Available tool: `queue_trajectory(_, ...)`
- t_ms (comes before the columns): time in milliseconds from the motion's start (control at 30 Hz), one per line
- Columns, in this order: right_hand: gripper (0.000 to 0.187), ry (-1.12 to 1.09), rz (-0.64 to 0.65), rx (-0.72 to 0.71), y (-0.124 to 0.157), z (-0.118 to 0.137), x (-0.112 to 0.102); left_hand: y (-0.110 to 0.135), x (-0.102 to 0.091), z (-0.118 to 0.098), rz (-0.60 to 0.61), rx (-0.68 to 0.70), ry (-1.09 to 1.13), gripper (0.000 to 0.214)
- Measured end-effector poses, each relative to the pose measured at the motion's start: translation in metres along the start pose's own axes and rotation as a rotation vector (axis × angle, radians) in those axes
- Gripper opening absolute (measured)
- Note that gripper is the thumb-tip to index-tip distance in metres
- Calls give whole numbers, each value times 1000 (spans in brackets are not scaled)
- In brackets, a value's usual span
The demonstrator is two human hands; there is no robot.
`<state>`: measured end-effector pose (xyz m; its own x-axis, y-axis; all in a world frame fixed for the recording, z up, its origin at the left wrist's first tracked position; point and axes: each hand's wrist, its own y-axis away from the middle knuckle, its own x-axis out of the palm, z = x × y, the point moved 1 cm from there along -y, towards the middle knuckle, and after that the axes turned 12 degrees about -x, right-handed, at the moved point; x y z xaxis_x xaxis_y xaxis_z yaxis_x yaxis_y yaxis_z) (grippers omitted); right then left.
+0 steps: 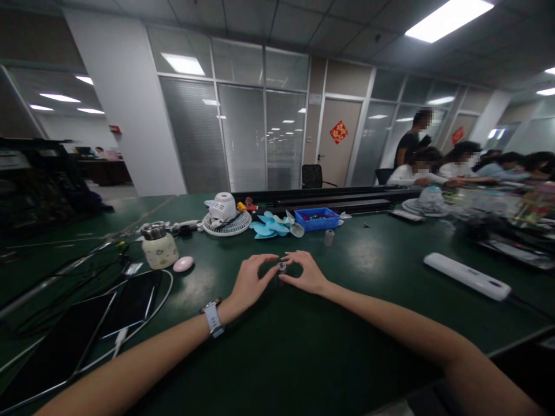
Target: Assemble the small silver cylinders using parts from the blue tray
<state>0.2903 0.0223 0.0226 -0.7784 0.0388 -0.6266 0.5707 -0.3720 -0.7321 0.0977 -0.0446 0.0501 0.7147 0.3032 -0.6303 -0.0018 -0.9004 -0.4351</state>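
Note:
Just above the green table, a small round metal part (282, 267) sits between the fingertips of both hands; its exact kind is too small to make out. My left hand (251, 280), below a wrist with a pale-strapped watch (213, 319), curves in from the left with thumb and fingers closed at the part. From the other side, my right hand (309, 274) bends its thumb and fingers round the same part. Beyond them lie light-blue fan blades (269, 225), and a small metal cylinder (329, 237) stands upright nearby.
A white fan base with grille (225, 222) and a blue tray (318, 221) of small parts lie at the back. To the left are a cream bottle (159, 251), a pink oval object (183, 264), a tablet (65, 335) and cables. A white power strip (466, 275) lies right.

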Motion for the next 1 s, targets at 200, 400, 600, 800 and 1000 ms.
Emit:
queue_trajectory(200, 25, -4, 18, 79, 3, 1, 2, -15, 13, -12, 17, -44, 103, 19)
queue_trajectory(400, 29, -73, 77, 128, 1, 8, -1, -6, -9, -2, -104, -92, 153, 23)
queue_trajectory(600, 39, -111, 97, 174, -1, 13, -5, 16, -23, 38, 96, -276, 87, 35)
queue_trajectory(800, 47, -150, 109, 145, 2, 15, -2, 21, -15, 46, 214, -243, 68, 39)
queue_trajectory(1000, 43, 70, -82, 427, -11, -44, -23, 21, -17, 43, 165, -229, 25, 41)
